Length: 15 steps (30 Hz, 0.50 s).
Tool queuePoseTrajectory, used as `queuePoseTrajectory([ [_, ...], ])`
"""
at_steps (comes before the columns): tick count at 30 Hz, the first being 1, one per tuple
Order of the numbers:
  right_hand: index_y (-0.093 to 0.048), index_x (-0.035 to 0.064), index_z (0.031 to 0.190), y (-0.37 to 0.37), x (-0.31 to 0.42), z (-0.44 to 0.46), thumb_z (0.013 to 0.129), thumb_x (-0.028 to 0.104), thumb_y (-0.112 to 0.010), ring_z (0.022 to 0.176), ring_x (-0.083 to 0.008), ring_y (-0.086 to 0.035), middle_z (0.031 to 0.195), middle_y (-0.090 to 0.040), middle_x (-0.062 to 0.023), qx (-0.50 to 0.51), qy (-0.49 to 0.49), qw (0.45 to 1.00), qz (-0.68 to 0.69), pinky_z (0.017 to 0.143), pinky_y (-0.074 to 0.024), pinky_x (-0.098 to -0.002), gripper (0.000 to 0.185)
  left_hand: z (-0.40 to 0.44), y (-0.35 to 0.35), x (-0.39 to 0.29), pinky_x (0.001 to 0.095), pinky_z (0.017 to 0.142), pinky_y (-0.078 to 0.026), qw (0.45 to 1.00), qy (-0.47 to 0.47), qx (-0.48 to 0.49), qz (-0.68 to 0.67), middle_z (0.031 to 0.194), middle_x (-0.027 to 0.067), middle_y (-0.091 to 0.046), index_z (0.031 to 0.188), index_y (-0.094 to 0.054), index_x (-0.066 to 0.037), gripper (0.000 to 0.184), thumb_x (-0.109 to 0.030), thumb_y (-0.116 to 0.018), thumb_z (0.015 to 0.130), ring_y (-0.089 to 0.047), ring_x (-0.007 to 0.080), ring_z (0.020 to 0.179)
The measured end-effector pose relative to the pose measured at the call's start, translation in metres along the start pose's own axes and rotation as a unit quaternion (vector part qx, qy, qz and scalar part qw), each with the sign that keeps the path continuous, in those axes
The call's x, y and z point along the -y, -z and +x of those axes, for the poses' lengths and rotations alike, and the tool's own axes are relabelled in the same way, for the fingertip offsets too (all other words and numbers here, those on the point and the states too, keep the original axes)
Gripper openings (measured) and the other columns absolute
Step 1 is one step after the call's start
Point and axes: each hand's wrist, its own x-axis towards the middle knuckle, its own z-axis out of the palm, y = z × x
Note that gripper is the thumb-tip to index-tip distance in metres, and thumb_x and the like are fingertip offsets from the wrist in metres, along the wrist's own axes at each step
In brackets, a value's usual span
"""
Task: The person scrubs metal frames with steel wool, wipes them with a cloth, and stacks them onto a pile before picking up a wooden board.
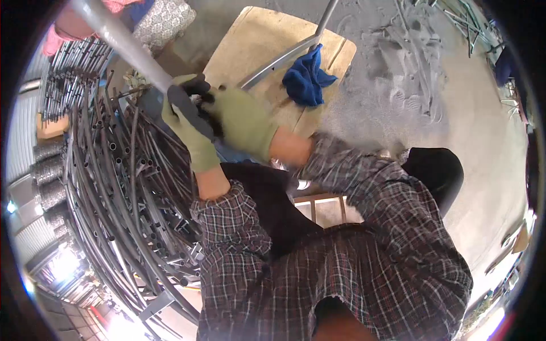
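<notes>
My left hand, in a green glove with dark grey palm and fingers, is wrapped round the lower end of a grey metal tube. The tube slants up to the top left edge of the view. Close beside it is my right hand, in a similar green glove and smeared by motion. Its fingers are turned away, so I cannot make out whether they hold anything. Beyond my right hand, a crumpled blue cloth lies against a bent metal tube on a worn wooden board.
A large heap of curved dark metal tubes fills the left side. Further back are stacked straight tubes and a person in pink. Grey dust covers the floor at right. My knee juts out at right.
</notes>
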Motion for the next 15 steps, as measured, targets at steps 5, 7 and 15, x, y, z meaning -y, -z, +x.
queuePoseTrajectory([
  [5, -0.069, 0.0112, 0.101, -0.011, -0.063, 0.001, 0.076, 0.015, -0.064, 0.085, -0.0339, -0.060, 0.090, -0.063, -0.0122, -0.053, 0.052, 0.991, 0.112, 0.073, -0.0510, -0.0425, 0.025, -0.002, 0.012, 0.010, 0.0307, 0.075, -0.043, 0.999, -0.019, 0.045, 0.017, 0.078, 0.0083, -0.062, 0.092, -0.066, 0.003, 0.055, -0.045, -0.041, 0.102, -0.058, 0.0163, 0.075],
  [7, -0.068, 0.0096, 0.099, -0.004, -0.067, -0.003, 0.077, 0.016, -0.064, 0.082, -0.0341, -0.060, 0.088, -0.063, -0.0133, -0.035, 0.018, 0.996, 0.084, 0.070, -0.0503, -0.0430, 0.024, 0.000, 0.009, 0.004, 0.0329, 0.078, -0.045, 0.998, -0.030, 0.038, 0.046, 0.081, 0.0122, -0.067, 0.093, -0.066, 0.006, 0.060, -0.047, -0.039, 0.101, -0.062, 0.0190, 0.078],
  [15, -0.062, 0.0079, 0.109, 0.001, -0.071, -0.018, 0.082, 0.010, -0.057, 0.092, -0.0354, -0.059, 0.099, -0.061, -0.0134, -0.048, 0.017, 0.993, 0.105, 0.075, -0.0494, -0.0446, 0.027, 0.001, 0.007, 0.015, 0.0238, 0.058, -0.039, 0.998, -0.007, 0.013, 0.063, 0.074, 0.0045, -0.060, 0.084, -0.064, 0.002, 0.062, -0.054, -0.040, 0.099, -0.050, 0.0095, 0.063],
])
